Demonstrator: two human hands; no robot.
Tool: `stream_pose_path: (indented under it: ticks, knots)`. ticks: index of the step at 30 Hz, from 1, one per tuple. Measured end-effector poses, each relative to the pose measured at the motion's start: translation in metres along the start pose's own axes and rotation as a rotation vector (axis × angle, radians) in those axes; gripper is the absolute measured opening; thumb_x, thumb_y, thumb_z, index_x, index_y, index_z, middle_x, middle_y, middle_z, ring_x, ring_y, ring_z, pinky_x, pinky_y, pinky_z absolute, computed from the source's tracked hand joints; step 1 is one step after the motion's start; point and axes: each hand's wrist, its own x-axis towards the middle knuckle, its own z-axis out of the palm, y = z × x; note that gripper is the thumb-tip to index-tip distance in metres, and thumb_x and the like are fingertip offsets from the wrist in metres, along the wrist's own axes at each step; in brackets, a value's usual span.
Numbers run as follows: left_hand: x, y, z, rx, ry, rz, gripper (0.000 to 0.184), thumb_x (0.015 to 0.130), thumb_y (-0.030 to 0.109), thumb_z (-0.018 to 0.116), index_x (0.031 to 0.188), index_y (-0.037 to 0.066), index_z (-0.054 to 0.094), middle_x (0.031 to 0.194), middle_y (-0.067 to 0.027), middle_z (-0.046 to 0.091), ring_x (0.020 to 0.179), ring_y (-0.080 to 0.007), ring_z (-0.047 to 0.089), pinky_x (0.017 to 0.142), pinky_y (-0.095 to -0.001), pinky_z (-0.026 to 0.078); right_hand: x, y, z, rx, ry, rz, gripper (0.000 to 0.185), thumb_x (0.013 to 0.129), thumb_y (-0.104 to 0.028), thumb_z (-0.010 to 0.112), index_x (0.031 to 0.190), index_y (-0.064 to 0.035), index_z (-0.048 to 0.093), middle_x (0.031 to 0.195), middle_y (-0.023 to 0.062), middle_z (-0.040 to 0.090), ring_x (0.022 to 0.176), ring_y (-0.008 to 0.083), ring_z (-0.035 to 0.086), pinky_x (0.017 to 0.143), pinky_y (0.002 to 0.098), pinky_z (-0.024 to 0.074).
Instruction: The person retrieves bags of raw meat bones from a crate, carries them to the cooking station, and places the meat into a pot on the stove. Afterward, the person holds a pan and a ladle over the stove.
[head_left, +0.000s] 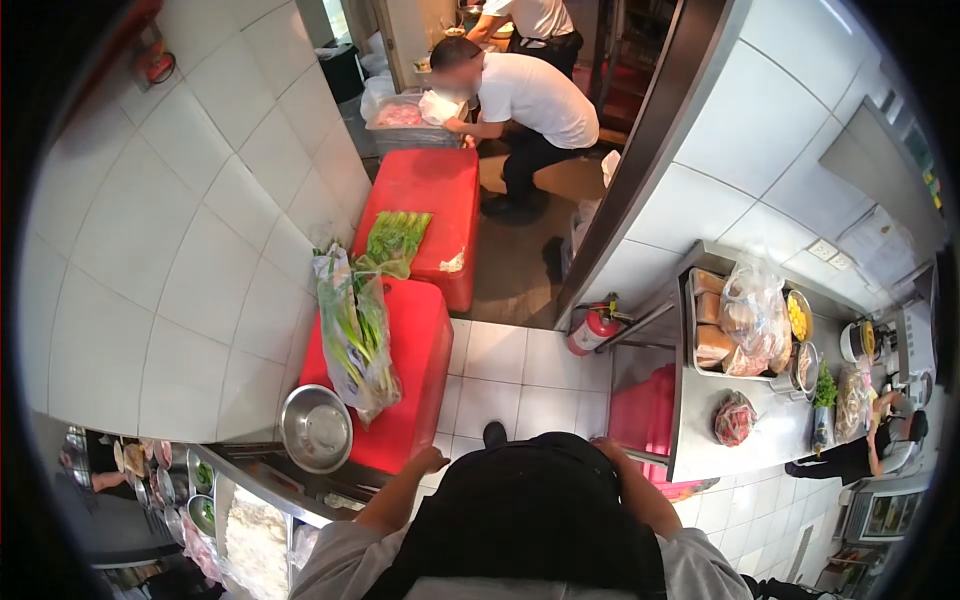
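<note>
My left hand (430,460) hangs low at my left side, its fingers loosely curled and nothing visible in it. It is nearest the front red bin (425,330), apart from it. My right hand (606,449) is lowered beside my black apron (520,510); its fingers are mostly hidden. On the front bin lies a clear plastic bag of long green stalks (365,345), with a metal bowl (317,428) at the bin's near left. Another bundle of leafy greens (397,238) rests on the red bin behind (430,180).
A crouching person (535,100) handles a bag over a tub (400,115) beyond the doorway. At right, a steel table (690,430) holds bread, bagged food and bowls. A fire extinguisher (594,330) stands by the doorway. Trays of food (255,545) sit at lower left.
</note>
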Motion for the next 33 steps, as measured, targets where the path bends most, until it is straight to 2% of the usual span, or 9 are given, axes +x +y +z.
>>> stream_pose_path:
  ticks: [4,7,10,11,20,22,24,27,33]
  knots:
    - [-0.008,-0.008,0.018,-0.067,0.027,-0.091,0.063,0.091,0.055,0.045,0.088,-0.003,0.069,0.096,-0.0257,0.065,0.094,-0.0423,0.062,0.085,-0.0484,0.048,-0.032,-0.033,-0.027,0.298,0.2,0.123,0.044,0.086,-0.04,0.056,0.116,-0.0088,0.064,0.113,0.014,0.065,0.105,0.0289,0.062,0.091,0.0386,0.0488]
    - [-0.014,0.019,0.005,-0.131,0.026,-0.225,0.062,0.092,0.054,0.044,0.1,-0.003,0.067,0.107,-0.0242,0.064,0.102,-0.0411,0.06,0.089,-0.0498,0.046,-0.062,-0.076,-0.072,0.898,0.183,0.461,0.039,0.085,-0.033,0.062,0.112,-0.005,0.064,0.103,0.0144,0.068,0.092,0.0261,0.067,0.079,0.0369,0.0539]
    - [-0.012,0.054,-0.028,-0.008,-0.027,-0.192,0.061,0.092,0.053,0.044,0.105,-0.002,0.065,0.11,-0.0242,0.063,0.105,-0.0402,0.059,0.091,-0.0497,0.045,-0.058,-0.064,-0.042,1.081,0.218,0.421,0.036,0.086,-0.027,0.064,0.112,-0.0013,0.063,0.097,0.014,0.069,0.081,0.0228,0.068,0.069,0.0345,0.0558]
    - [0.022,0.031,0.003,0.152,0.127,-0.015,0.058,0.091,0.051,0.047,0.097,-0.003,0.068,0.104,-0.0262,0.064,0.101,-0.0405,0.06,0.09,-0.0493,0.046,-0.059,-0.06,-0.032,1.118,0.22,0.422,0.034,0.088,-0.024,0.062,0.111,0.0009,0.062,0.095,0.013,0.068,0.079,0.0195,0.066,0.065,0.0322,0.0557]
    - [-0.012,0.157,0.017,-0.229,0.23,0.053,0.046,0.086,0.043,0.057,0.093,-0.001,0.068,0.101,-0.0238,0.065,0.1,-0.0381,0.06,0.088,-0.0469,0.047,-0.151,-0.046,0.064,1.013,0.134,0.457,0.031,0.088,-0.028,0.061,0.104,-0.002,0.068,0.097,0.0106,0.069,0.084,0.0184,0.067,0.074,0.0294,0.0544]
    - [-0.029,0.18,0.042,-0.266,0.256,0.063,0.043,0.085,0.042,0.059,0.089,0.0,0.069,0.098,-0.0226,0.065,0.097,-0.0381,0.061,0.086,-0.0465,0.048,-0.154,-0.011,0.132,0.693,0.14,0.311,0.029,0.085,-0.026,0.062,0.106,-0.0079,0.07,0.108,0.0104,0.067,0.097,0.0253,0.066,0.085,0.035,0.0523]
    - [-0.049,0.191,0.07,-0.223,0.22,0.08,0.042,0.085,0.041,0.059,0.089,0.0,0.068,0.098,-0.0221,0.065,0.096,-0.0383,0.061,0.086,-0.0462,0.048,-0.173,-0.012,0.164,0.714,0.175,0.283,0.03,0.082,-0.033,0.065,0.098,-0.0089,0.071,0.097,0.0112,0.07,0.093,0.0262,0.066,0.083,0.0375,0.0517]
    - [-0.069,0.192,0.111,-0.353,0.346,-0.059,0.041,0.084,0.04,0.058,0.09,0.001,0.068,0.095,-0.0221,0.066,0.094,-0.0374,0.062,0.086,-0.0445,0.048,-0.177,-0.007,0.21,0.155,-0.09,0.12,0.03,0.08,-0.035,0.062,0.098,-0.0121,0.071,0.1,0.0117,0.069,0.096,0.0291,0.065,0.085,0.0382,0.051]
    - [-0.077,0.141,0.163,-0.198,0.34,-0.042,0.05,0.084,0.046,0.056,0.093,-0.001,0.069,0.098,-0.0231,0.066,0.097,-0.0401,0.062,0.087,-0.0453,0.049,-0.204,0.002,0.241,0.482,0.041,0.262,0.033,0.078,-0.037,0.062,0.096,-0.0111,0.071,0.1,0.0138,0.069,0.096,0.0308,0.065,0.084,0.0394,0.0512]
